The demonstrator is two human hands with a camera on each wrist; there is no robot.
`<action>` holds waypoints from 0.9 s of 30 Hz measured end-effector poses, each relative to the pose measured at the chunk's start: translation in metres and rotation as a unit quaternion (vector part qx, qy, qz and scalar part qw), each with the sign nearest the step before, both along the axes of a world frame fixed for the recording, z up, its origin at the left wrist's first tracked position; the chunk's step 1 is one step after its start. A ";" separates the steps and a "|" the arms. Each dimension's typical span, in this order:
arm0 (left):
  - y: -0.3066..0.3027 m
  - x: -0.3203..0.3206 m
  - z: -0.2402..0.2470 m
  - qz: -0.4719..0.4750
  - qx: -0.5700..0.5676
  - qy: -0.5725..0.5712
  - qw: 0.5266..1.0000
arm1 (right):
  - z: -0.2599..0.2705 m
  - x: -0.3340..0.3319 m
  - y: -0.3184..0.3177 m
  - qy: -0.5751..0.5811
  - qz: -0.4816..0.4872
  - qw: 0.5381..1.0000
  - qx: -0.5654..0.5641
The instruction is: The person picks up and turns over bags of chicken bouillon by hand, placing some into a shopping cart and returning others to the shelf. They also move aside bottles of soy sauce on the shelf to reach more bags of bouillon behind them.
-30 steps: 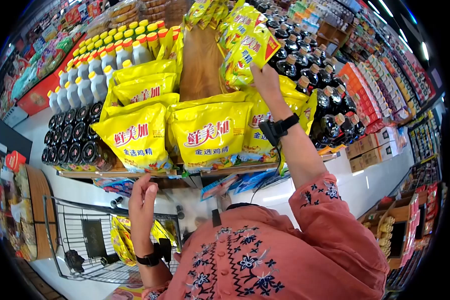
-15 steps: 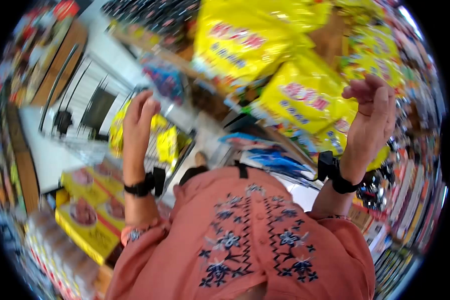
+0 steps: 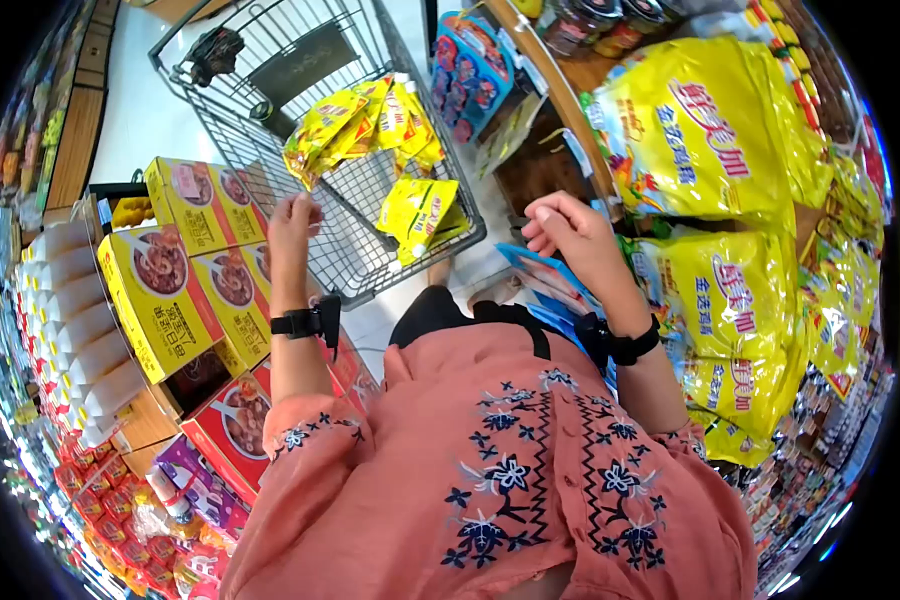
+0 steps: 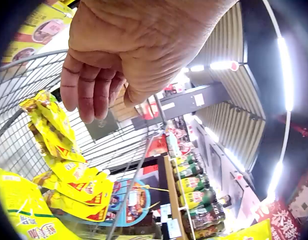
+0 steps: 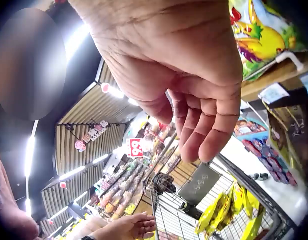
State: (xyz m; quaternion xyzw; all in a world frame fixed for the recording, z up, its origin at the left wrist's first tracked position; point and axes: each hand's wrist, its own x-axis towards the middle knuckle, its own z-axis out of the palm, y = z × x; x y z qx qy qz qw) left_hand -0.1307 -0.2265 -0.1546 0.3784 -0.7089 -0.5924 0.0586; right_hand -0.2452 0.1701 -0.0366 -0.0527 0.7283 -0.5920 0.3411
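Note:
Both hands are empty. The left hand (image 3: 292,235) hangs beside the left side of a wire shopping cart (image 3: 355,295), its fingers loosely bent; the left wrist view shows the same hand (image 4: 129,55) above the cart. To the right of the cart, the right hand (image 3: 580,250) is held in the air with loosely curled fingers, near the shelf edge; in the right wrist view the hand (image 5: 189,95) touches nothing. Inside the cart lie several yellow packets (image 3: 350,125), with another yellow packet (image 3: 417,212) nearer the person.
Large yellow bags (image 3: 705,140) stand on the wooden shelf at the right. Yellow boxes (image 3: 160,300) and red boxes (image 3: 228,425) are stacked at the left. Blue-edged packs (image 3: 470,75) hang below the shelf edge, between shelf and cart.
The right hand has let go of the yellow packets on the display and come down near the body. The view has turned left, bringing the cart in front of the person.

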 end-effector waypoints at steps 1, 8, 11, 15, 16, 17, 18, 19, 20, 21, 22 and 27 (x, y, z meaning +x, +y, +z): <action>-0.006 0.005 -0.013 -0.007 0.012 -0.015 1.000 | -0.005 0.000 -0.006 -0.008 0.013 1.000 0.001; -0.053 -0.048 -0.113 -0.077 -0.102 -0.118 0.985 | -0.036 0.006 -0.030 -0.080 -0.020 0.996 0.030; -0.076 -0.091 -0.168 -0.127 -0.362 -0.049 0.922 | -0.049 0.013 -0.031 -0.111 -0.051 0.992 0.037; -0.105 -0.138 -0.213 -0.155 -0.423 -0.151 0.880 | -0.060 0.028 -0.028 -0.144 -0.093 0.983 0.066; -0.103 -0.146 -0.210 -0.162 -0.440 -0.198 0.860 | -0.060 0.029 -0.027 -0.155 -0.098 0.980 0.083; -0.105 -0.153 -0.217 -0.168 -0.473 -0.209 0.839 | -0.063 0.032 -0.024 -0.160 -0.100 0.977 0.102; -0.108 -0.159 -0.224 -0.173 -0.505 -0.220 0.816 | -0.066 0.033 -0.022 -0.178 -0.111 0.972 0.106; -0.110 -0.165 -0.232 -0.179 -0.536 -0.230 0.792 | -0.068 0.034 -0.021 -0.197 -0.122 0.966 0.111; -0.115 -0.171 -0.239 -0.192 -0.506 -0.256 0.801 | -0.071 0.036 -0.021 -0.203 -0.127 0.964 0.115; -0.115 -0.173 -0.247 -0.200 -0.514 -0.273 0.788 | -0.074 0.037 -0.020 -0.210 -0.131 0.962 0.119; -0.114 -0.177 -0.251 -0.207 -0.521 -0.290 0.775 | -0.077 0.037 -0.020 -0.216 -0.134 0.960 0.122; -0.113 -0.191 -0.265 -0.240 -0.501 -0.358 0.751 | -0.093 0.039 -0.023 -0.260 -0.147 0.946 0.129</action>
